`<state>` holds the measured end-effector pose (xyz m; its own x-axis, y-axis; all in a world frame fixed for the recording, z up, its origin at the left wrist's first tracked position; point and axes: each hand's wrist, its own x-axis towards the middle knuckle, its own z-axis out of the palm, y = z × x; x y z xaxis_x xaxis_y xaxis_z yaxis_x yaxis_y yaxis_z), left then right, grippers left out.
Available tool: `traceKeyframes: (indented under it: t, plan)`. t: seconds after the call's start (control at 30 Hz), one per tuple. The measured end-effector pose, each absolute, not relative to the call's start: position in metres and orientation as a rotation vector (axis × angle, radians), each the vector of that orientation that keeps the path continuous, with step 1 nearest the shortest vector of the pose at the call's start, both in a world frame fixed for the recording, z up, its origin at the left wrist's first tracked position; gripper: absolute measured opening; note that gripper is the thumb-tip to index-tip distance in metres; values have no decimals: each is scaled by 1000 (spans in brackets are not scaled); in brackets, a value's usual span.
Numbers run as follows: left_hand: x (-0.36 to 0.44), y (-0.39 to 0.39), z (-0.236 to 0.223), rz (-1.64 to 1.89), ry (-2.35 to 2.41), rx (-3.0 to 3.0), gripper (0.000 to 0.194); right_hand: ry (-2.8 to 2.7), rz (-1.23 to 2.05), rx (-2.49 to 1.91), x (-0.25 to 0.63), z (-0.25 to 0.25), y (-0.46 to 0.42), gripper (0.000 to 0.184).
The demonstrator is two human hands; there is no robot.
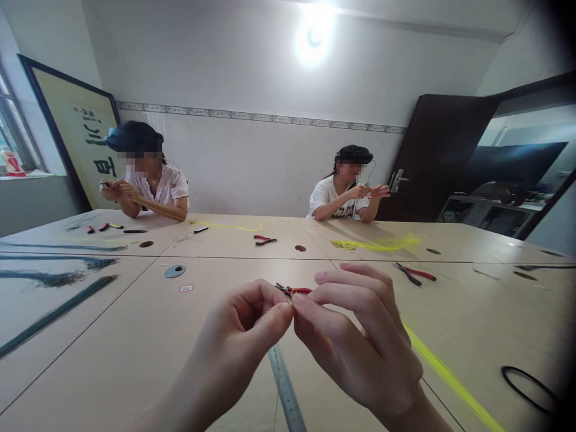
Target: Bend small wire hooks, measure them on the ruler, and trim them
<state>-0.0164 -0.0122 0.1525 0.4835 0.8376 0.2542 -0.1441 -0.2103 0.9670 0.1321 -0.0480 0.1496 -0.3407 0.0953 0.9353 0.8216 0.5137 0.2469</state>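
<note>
Yellow wire (292, 295), short and thin, sits between both hands above the worktop (135, 360). The left hand (245, 345) pinches it between thumb and forefinger; the right hand (360, 336) nips it too, other fingers raised. Beneath lies a steel ruler (288, 387), with a black ring (525, 373) and yellow strands (450, 377) rightward. Red-handled pliers (301, 290) lie partly hidden behind the fingertips. Dark bundled strands (58, 315) lie left; beyond, two co-workers (157, 186) sit across the worktop, before a wall (252, 156).
</note>
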Motion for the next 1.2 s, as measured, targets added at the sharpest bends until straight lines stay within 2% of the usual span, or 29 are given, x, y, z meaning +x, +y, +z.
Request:
traceKeyframes:
  t: [0.17,0.33,0.43,0.97,1.2]
  plan:
    - [-15,-15,157,1023,714,1554,20,-1793,-756,-756,132,152,-45,12]
    - [-17,-19,157,1080,740,1598,18,-1811,-229,-821,135,158,-50,15]
    - [-18,-19,156,1092,742,1625,18,-1797,-95,-860,138,159,-53,15]
    - [-20,-16,154,1043,873,1813,23,-1849,-144,-834,139,159,-51,9]
    - [-24,-12,150,967,885,1920,28,-1930,-463,-828,133,159,-51,12]
